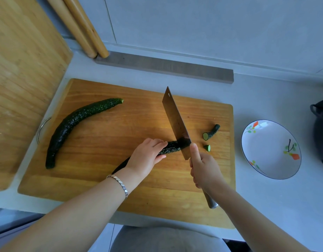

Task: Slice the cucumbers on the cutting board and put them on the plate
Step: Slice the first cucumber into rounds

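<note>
A wooden cutting board lies on the counter. My left hand grips a dark green cucumber near its right end, its rear part hidden under my wrist. My right hand grips the handle of a cleaver, forefinger along the blade's spine; the blade stands on the cucumber's end. A whole curved cucumber lies at the board's left. A cut stem end and a small slice lie right of the blade. A white flowered plate sits right of the board.
A second wooden board lies at the left, two rolling pins lean at the back, and a grey strip lies behind the cutting board. A dark pot stands at the right edge.
</note>
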`<control>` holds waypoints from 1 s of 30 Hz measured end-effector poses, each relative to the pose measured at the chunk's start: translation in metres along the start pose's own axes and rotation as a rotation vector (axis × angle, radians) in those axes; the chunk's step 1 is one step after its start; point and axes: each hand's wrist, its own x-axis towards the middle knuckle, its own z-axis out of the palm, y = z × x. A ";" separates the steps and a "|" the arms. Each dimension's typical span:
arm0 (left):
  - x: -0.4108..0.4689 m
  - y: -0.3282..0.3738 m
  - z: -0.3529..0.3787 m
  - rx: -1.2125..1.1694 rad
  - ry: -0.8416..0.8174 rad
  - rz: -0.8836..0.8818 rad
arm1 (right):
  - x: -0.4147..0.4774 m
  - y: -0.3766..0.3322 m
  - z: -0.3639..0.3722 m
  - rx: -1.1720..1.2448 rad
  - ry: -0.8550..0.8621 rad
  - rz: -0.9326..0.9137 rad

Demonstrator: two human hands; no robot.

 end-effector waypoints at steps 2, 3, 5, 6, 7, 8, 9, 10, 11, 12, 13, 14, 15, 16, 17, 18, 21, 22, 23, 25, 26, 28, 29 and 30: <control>0.000 0.000 0.000 -0.003 -0.001 0.006 | 0.002 0.000 0.001 -0.003 -0.002 0.009; 0.001 0.000 0.000 -0.001 0.001 0.010 | 0.003 -0.001 0.001 -0.002 -0.004 0.016; 0.001 0.000 0.000 0.001 0.002 0.018 | 0.006 -0.002 0.001 -0.005 -0.015 0.027; 0.001 0.000 0.000 0.000 0.002 0.020 | 0.009 -0.002 0.002 -0.008 -0.021 0.030; 0.001 0.000 0.000 -0.001 0.002 0.021 | 0.012 -0.002 0.004 -0.011 -0.023 0.035; 0.001 0.000 0.000 -0.004 0.002 0.019 | 0.015 -0.002 0.007 -0.015 -0.021 0.044; 0.000 0.000 0.001 -0.011 0.002 0.010 | 0.018 -0.002 0.010 -0.018 -0.015 0.051; 0.000 0.001 0.001 -0.020 0.004 -0.001 | 0.020 -0.002 0.013 -0.017 -0.005 0.049; 0.000 0.001 0.001 -0.026 0.004 -0.011 | 0.023 -0.001 0.016 -0.015 0.007 0.036; 0.001 0.001 0.001 -0.030 0.005 -0.022 | 0.024 -0.001 0.018 -0.013 0.020 0.020; 0.001 0.001 0.001 -0.035 0.004 -0.034 | 0.024 0.000 0.019 -0.011 0.031 0.004; 0.002 0.000 0.001 -0.043 0.002 -0.046 | 0.024 0.001 0.019 -0.006 0.039 -0.007; 0.002 0.000 0.001 -0.051 0.000 -0.054 | 0.023 0.002 0.018 0.002 0.039 -0.012; 0.002 0.000 0.001 -0.059 -0.001 -0.060 | 0.022 0.004 0.016 0.017 0.031 -0.010; 0.001 0.001 0.001 -0.067 -0.002 -0.062 | 0.020 0.005 0.014 0.039 0.018 -0.004; 0.001 0.001 0.001 -0.075 -0.002 -0.061 | 0.017 0.005 0.011 0.064 0.004 0.005; 0.003 0.001 0.001 -0.082 0.005 -0.067 | 0.006 0.003 -0.001 0.122 -0.025 0.020; 0.003 0.001 0.001 -0.075 0.008 -0.070 | 0.004 0.002 -0.005 0.129 -0.034 0.029; 0.003 0.002 0.001 -0.068 0.010 -0.069 | 0.002 0.000 -0.007 0.131 -0.043 0.036; 0.003 0.002 0.001 -0.060 0.010 -0.062 | 0.000 -0.002 -0.009 0.111 -0.059 0.038; 0.003 0.002 0.001 -0.059 0.009 -0.058 | 0.000 -0.002 -0.009 0.095 -0.062 0.034; 0.002 0.002 0.000 -0.054 0.007 -0.056 | 0.000 -0.002 -0.008 0.056 -0.058 0.023; 0.003 0.002 0.000 -0.051 0.007 -0.055 | 0.001 -0.001 -0.007 0.039 -0.055 0.017; 0.003 0.002 0.000 -0.048 0.006 -0.053 | 0.001 -0.001 -0.007 0.025 -0.048 0.013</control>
